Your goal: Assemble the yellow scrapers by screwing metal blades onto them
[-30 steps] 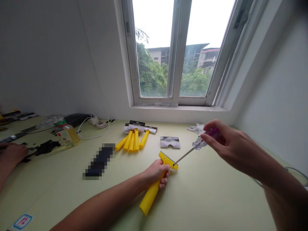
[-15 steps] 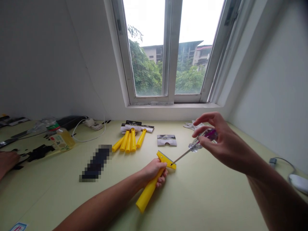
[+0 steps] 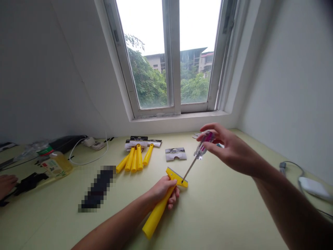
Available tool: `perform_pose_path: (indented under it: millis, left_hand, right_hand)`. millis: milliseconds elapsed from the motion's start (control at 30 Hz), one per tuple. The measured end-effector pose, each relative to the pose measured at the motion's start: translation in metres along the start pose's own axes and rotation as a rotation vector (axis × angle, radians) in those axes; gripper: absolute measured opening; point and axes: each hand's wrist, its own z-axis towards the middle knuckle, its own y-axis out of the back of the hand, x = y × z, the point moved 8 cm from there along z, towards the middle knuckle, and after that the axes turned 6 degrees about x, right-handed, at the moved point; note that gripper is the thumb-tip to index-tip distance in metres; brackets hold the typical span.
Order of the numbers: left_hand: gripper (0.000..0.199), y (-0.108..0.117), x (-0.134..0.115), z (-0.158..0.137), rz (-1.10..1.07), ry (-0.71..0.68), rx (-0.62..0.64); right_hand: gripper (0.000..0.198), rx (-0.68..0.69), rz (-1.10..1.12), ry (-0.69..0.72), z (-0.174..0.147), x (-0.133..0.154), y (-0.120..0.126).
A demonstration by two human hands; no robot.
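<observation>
My left hand (image 3: pixel 166 190) is wrapped round the neck of a yellow scraper (image 3: pixel 157 216), whose wide handle points toward me. Along the far edge of its head runs a thin grey blade. Between the thumb and fingers of my right hand (image 3: pixel 221 146) is a screwdriver (image 3: pixel 201 149) with a clear and purple handle. Its shaft slants down to the left, and the tip meets a screw spot on the right part of the scraper head. Just beyond the head lies a black and white header card (image 3: pixel 176 153).
Several yellow scraper handles (image 3: pixel 134 160) with printed cards lie farther back. At left are a bottle of yellow liquid (image 3: pixel 55 161), a white cable with adapters (image 3: pixel 92 143), a pixelated dark object (image 3: pixel 98 189) and another person's hand (image 3: pixel 7 183). A white charger (image 3: pixel 313 187) lies at right.
My right hand has tilted the screwdriver more upright, its tip staying on the scraper head. The fingers have shifted round the handle. The whole view has swung slightly to the right.
</observation>
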Motion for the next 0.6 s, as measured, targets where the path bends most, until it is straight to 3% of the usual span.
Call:
perform_pose_path:
  millis: [200, 367, 533, 600]
  left_hand:
    - [0.033, 0.002, 0.004, 0.003, 0.028, 0.031, 0.004]
    - [0.035, 0.003, 0.004, 0.006, 0.025, 0.008, 0.002]
    - [0.034, 0.002, 0.004, 0.006, 0.027, 0.043, 0.019]
    - [0.036, 0.002, 0.004, 0.006, 0.036, 0.059, 0.037]
  right_hand:
    - [0.035, -0.029, 0.295, 0.128, 0.007, 0.014, -0.024]
    - [0.017, -0.159, 0.429, 0.171, 0.003, 0.014, -0.031]
    - [0.029, -0.211, 0.783, 0.229, 0.003, 0.007, -0.045]
    - [0.03, -0.21, 0.817, 0.21, 0.005, 0.004, -0.049]
